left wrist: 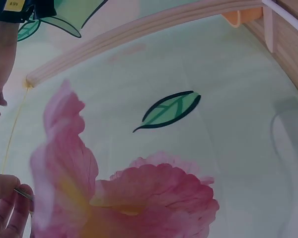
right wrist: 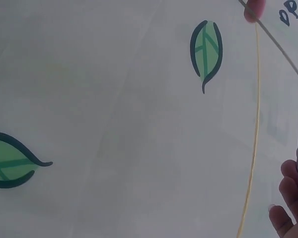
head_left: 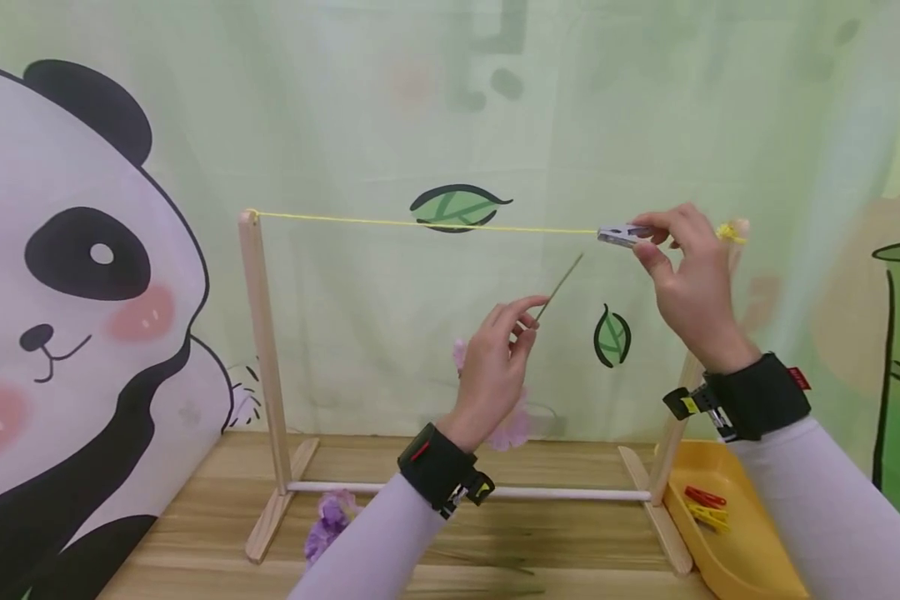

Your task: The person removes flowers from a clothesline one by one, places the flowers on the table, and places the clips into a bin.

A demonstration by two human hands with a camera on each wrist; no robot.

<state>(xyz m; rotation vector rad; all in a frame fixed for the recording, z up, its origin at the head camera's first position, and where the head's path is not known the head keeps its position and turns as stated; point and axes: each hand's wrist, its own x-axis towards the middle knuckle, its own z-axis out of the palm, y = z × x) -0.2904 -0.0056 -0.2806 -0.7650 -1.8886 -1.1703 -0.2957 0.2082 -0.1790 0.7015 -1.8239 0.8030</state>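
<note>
My left hand [head_left: 493,371] pinches the thin green stem [head_left: 564,282] of an artificial flower. The stem's tip slants up to just below a yellow string [head_left: 360,220]. Pink petals [left wrist: 159,203] of that flower fill the lower part of the left wrist view; in the head view the hand partly hides them. Thumb and fingers of my right hand [head_left: 693,287] pinch a grey clothespin [head_left: 619,236] by its rear end. The clothespin's front end overlaps the string in the head view, but a gap shows between them in the right wrist view.
Wooden posts [head_left: 264,350] with a white crossbar [head_left: 570,494] carry the string. A yellow tray [head_left: 750,542] at the right holds red and yellow clothespins [head_left: 708,508]. Purple flowers [head_left: 330,525] and loose stems [head_left: 487,562] lie on the wooden table [head_left: 195,517]. A panda-printed cloth hangs behind.
</note>
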